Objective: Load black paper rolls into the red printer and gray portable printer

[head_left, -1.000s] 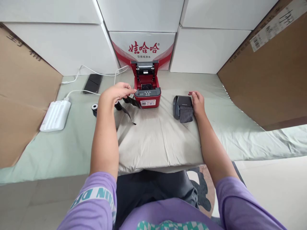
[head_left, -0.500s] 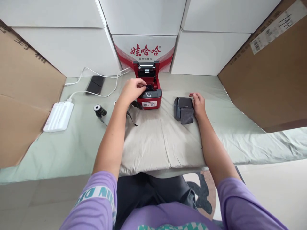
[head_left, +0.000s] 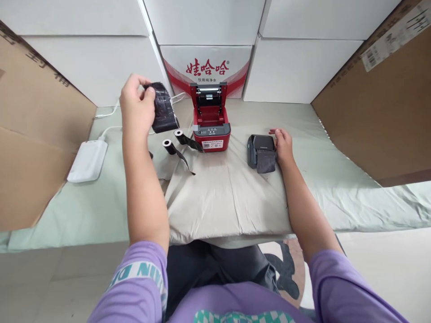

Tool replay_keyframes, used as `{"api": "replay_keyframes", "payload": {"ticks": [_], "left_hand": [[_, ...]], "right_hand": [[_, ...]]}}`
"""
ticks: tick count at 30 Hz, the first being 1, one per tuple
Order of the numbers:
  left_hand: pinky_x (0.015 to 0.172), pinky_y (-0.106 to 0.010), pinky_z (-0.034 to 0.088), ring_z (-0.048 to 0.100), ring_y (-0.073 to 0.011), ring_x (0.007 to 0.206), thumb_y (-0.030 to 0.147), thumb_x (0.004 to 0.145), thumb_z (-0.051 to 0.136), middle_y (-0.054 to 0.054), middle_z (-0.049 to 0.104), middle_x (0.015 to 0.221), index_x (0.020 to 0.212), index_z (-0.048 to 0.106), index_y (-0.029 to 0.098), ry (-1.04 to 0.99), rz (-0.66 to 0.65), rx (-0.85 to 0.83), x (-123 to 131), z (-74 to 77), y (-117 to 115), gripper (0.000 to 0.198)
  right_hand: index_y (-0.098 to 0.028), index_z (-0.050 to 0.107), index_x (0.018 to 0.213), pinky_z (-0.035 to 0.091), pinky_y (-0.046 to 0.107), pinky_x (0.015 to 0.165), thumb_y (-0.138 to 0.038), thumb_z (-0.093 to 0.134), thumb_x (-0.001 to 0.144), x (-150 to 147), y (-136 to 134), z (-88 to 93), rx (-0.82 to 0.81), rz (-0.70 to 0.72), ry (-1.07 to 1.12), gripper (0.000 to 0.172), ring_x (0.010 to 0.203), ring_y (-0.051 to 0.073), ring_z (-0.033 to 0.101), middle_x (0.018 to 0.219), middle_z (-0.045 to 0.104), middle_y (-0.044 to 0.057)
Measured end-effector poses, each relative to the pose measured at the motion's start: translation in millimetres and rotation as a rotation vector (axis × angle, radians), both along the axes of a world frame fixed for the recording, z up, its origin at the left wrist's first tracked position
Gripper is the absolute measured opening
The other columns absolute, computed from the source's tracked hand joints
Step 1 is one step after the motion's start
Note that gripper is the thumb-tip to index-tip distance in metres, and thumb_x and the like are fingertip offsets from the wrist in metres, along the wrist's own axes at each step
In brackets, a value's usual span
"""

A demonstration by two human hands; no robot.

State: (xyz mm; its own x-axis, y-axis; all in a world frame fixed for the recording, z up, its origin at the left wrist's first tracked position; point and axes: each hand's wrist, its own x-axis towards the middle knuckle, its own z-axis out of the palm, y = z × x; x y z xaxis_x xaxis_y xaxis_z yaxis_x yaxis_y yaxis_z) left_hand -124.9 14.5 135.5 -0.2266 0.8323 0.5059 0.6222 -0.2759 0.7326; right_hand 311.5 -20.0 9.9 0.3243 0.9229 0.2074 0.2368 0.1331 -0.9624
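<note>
My left hand [head_left: 138,103] is raised at the left, its thumb and fingers closed on the upper edge of a black paper roll [head_left: 164,110] with a strip hanging down. To its right stands a red label printer [head_left: 213,134] with its lid up and its roll bay bare. Two smaller black rolls [head_left: 170,147] with white cores lie in front of the printer's left side, their loose tails trailing forward. My right hand [head_left: 284,144] rests on the cloth against the right side of a small dark grey printer [head_left: 261,142], fingers apart. A black strip [head_left: 266,161] sticks out of that printer's front.
A white power bank [head_left: 88,160] with a white cable lies at the left. Cardboard boxes [head_left: 387,116] flank both sides. White boxes [head_left: 205,22] stack up behind the printers. The table's front edge runs just before my body.
My left hand has come up out of the red printer and moved left, carrying the black paper roll. The right hand stays beside the grey printer.
</note>
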Motion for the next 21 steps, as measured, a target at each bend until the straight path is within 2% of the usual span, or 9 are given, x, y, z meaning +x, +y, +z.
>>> {"api": "replay_keyframes", "payload": {"ticks": [4, 8, 11, 16, 21], "left_hand": [[0.077, -0.027, 0.049, 0.045, -0.0133, 0.065, 0.012, 0.091, 0.058, 0.003, 0.054, 0.072, 0.106, 0.073, 0.017, 0.204, 0.277, -0.12, -23, 2.1, -14, 0.022], [0.091, -0.034, 0.052, 0.048, -0.0167, 0.07, 0.011, 0.084, 0.06, 0.001, 0.054, 0.072, 0.109, 0.078, 0.018, 0.303, 0.389, -0.288, -33, 1.5, -21, 0.032], [0.093, -0.036, 0.053, 0.048, -0.0174, 0.069, 0.01, 0.079, 0.062, 0.003, 0.05, 0.065, 0.107, 0.081, 0.019, 0.303, 0.399, -0.404, -36, -1.5, -20, 0.035], [0.091, -0.035, 0.052, 0.049, -0.0168, 0.071, 0.012, 0.079, 0.062, 0.003, 0.05, 0.067, 0.11, 0.081, 0.019, 0.286, 0.381, -0.372, -38, -5.0, -16, 0.037], [0.087, -0.032, 0.049, 0.045, -0.015, 0.071, 0.016, 0.083, 0.061, 0.003, 0.05, 0.072, 0.113, 0.078, 0.019, 0.272, 0.298, -0.409, -30, -15.1, -7, 0.034]], "right_hand": [[-0.022, 0.069, 0.094, 0.025, 0.029, 0.049, -0.083, 0.065, 0.074, 1, 1, -0.9, 0.008, 0.002, 0.014, 0.064, 0.048, 0.008, 0.033, 0.098, 0.074, 0.007], [-0.022, 0.07, 0.094, 0.027, 0.028, 0.049, -0.082, 0.064, 0.075, 2, 2, -2.6, 0.014, -0.011, -0.002, 0.064, 0.049, 0.008, 0.034, 0.097, 0.075, 0.007], [-0.022, 0.07, 0.094, 0.028, 0.028, 0.048, -0.083, 0.063, 0.075, 2, 3, -2.8, 0.011, -0.015, -0.016, 0.064, 0.048, 0.007, 0.033, 0.097, 0.075, 0.007], [-0.021, 0.07, 0.093, 0.026, 0.028, 0.047, -0.081, 0.065, 0.075, 1, 2, -1.4, 0.019, -0.005, -0.006, 0.063, 0.047, 0.007, 0.034, 0.096, 0.075, 0.007], [-0.022, 0.069, 0.094, 0.025, 0.028, 0.047, -0.082, 0.063, 0.076, 1, 1, -2.0, 0.006, -0.006, -0.023, 0.063, 0.048, 0.006, 0.033, 0.097, 0.074, 0.006]]}}
